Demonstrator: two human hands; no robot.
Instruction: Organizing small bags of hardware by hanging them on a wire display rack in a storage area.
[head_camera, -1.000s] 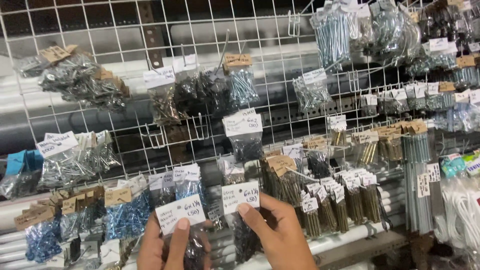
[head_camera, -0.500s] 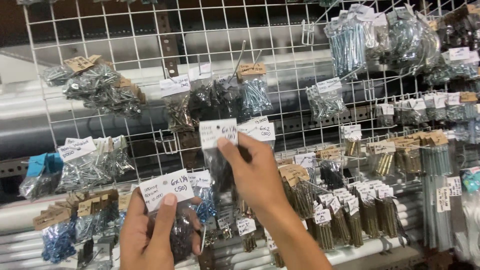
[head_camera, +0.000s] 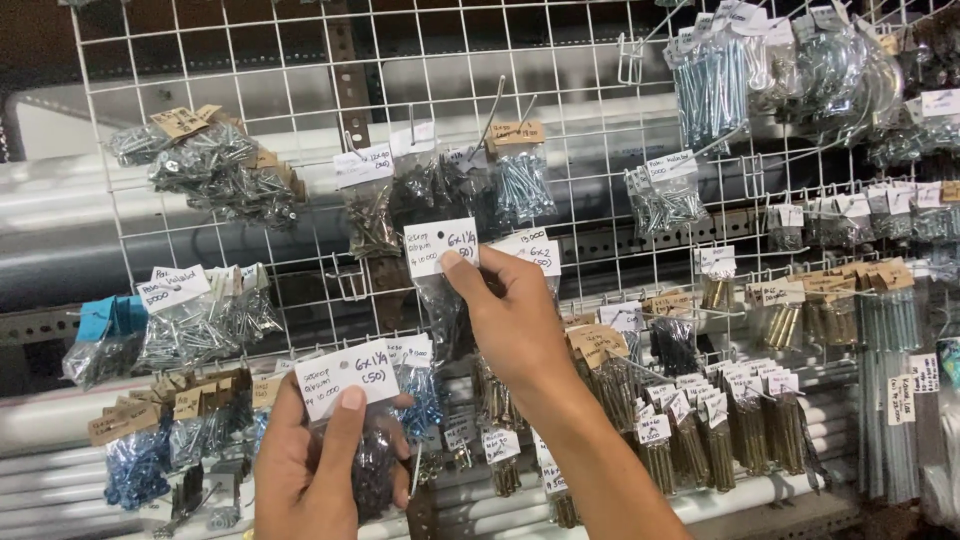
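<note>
At the far left of the white wire grid panel (head_camera: 250, 60), clear packets of silver screws (head_camera: 200, 320) hang from hooks, with small blue packets (head_camera: 135, 465) lower down.

The left hand (head_camera: 325, 470) sits at the bottom of the view, closed around a clear bag of dark screws (head_camera: 368, 470). Its thumb presses flat on the bag's white card label (head_camera: 347, 378), and the fingers wrap behind the bag. The bag stands roughly upright, long axis vertical, label end up and tilted slightly so the card's right corner rides higher. It is held in front of the grid, low and left of centre.

Just right of it and higher, the right hand (head_camera: 510, 325) reaches up to the grid. Thumb and fingers pinch the white label (head_camera: 441, 247) of a second bag of dark screws (head_camera: 445, 310), which hangs straight down from that card, long axis vertical, label at the top. It lies against the grid near the middle, just beside another labelled bag (head_camera: 530, 252) already hanging there.

Farther right hang rows of brass-coloured screw packets (head_camera: 740, 420), and at the upper right bundles of long silver bolts (head_camera: 710, 80).
</note>
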